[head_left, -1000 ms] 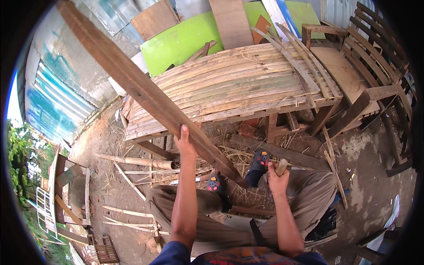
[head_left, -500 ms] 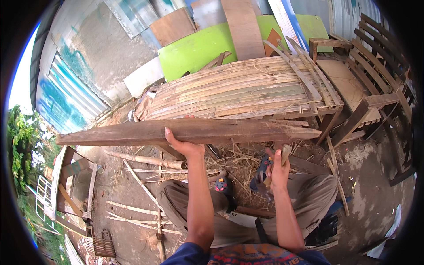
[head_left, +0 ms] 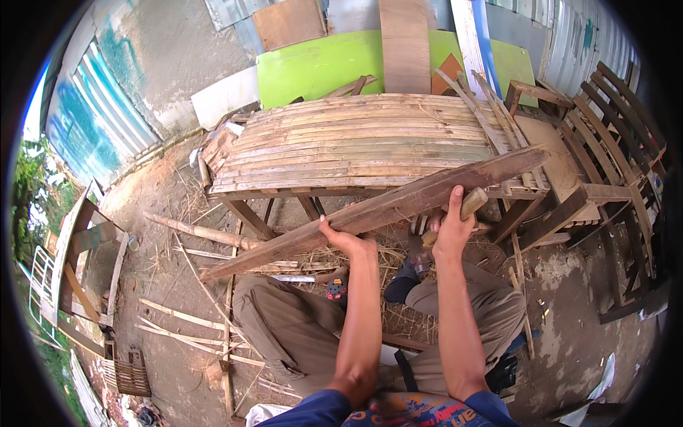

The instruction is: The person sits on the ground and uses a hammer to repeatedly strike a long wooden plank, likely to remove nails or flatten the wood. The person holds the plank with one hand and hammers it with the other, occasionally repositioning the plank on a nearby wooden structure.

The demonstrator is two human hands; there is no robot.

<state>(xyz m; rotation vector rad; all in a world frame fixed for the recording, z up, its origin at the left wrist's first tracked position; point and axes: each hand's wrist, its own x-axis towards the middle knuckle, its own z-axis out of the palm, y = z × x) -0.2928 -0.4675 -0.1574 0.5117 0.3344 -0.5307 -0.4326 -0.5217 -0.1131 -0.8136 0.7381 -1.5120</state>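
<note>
A long, weathered dark wooden board point(head_left: 402, 205) slants across in front of me, its left end low and its right end raised over the bamboo-slat bench. My left hand point(head_left: 350, 244) is closed on the board left of its middle, thumb on the near edge and fingers hidden beneath. In my right hand point(head_left: 453, 231) is a wooden-handled tool point(head_left: 474, 202); the handle's butt sticks up past the fingers, and its working end is too unclear to name. The right fingertips touch or nearly touch the board's near edge.
Beyond the board stands the bamboo-slat bench point(head_left: 341, 135) with loose strips point(head_left: 480, 114) at its right. A slatted wooden chair point(head_left: 597, 192) is at far right. Bamboo poles point(head_left: 199, 231) and shavings litter the ground at left. A low wooden frame point(head_left: 89, 249) stands far left.
The board has gone from nearly level to tilted, right end up and left end down toward me. My right hand has risen to the board's near edge with the tool.
</note>
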